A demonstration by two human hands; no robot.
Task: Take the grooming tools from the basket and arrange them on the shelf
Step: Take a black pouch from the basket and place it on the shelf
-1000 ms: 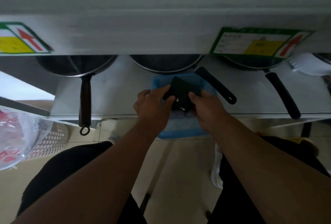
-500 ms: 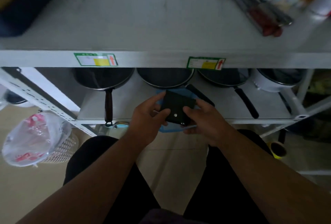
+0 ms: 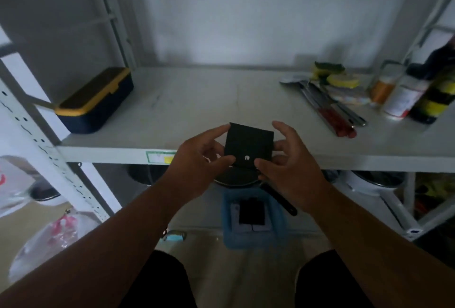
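At the front edge of the shelf (image 3: pixel 197 101), a small black pouch (image 3: pixel 248 144) with a metal snap is held upright between both hands: the left hand (image 3: pixel 199 160) has its grip pinched on the pouch's left side, the right hand (image 3: pixel 288 162) pinched on its lower right corner. Below, a blue basket (image 3: pixel 227 211) sits on the lower shelf. A navy box with yellow lid (image 3: pixel 94 102) stands far left; bottles (image 3: pixel 403 96) and utensils (image 3: pixel 330 108) lie far right.

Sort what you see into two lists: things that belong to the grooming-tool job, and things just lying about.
Job: black snap pouch, held by left hand and right hand; blue basket; shelf.

Lying about: navy-and-yellow box, utensils, bottles, pans.
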